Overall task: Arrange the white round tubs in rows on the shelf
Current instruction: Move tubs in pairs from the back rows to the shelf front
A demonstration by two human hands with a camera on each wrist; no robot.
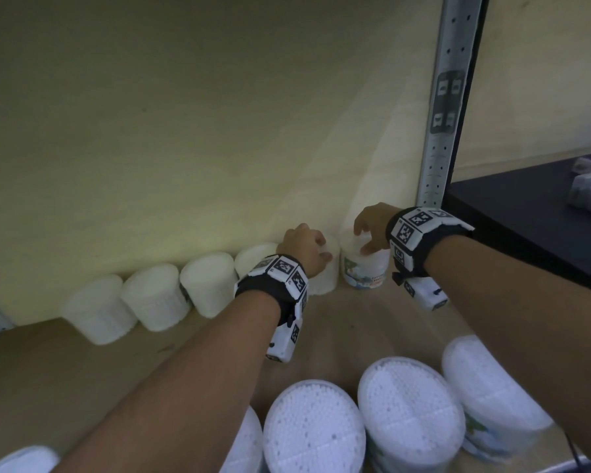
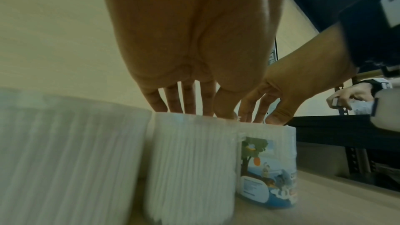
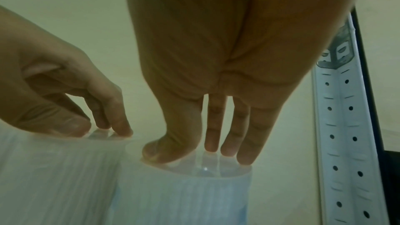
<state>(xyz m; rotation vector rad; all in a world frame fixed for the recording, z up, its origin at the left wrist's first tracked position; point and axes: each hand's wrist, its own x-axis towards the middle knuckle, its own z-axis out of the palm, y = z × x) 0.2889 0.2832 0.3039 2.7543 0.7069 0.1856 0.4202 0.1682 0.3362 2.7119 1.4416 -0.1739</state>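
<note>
Several white round tubs (image 1: 154,295) stand in a row along the back wall of the wooden shelf (image 1: 82,370). My left hand (image 1: 307,249) comes down on a plain ribbed tub (image 1: 325,281) in that row, fingers and thumb curled over its top rim (image 2: 190,117). My right hand (image 1: 369,230) claws over the row's rightmost tub, one with a picture label (image 1: 362,271), thumb at the near rim and fingertips (image 3: 227,150) at the far rim. The two tubs stand side by side, touching or nearly so (image 2: 237,160).
More white tubs (image 1: 410,414) crowd the shelf's front edge under my forearms. A perforated metal upright (image 1: 447,114) rises just right of the labelled tub. Beyond it lies a black shelf (image 1: 526,227), where another person's hand (image 2: 350,97) shows.
</note>
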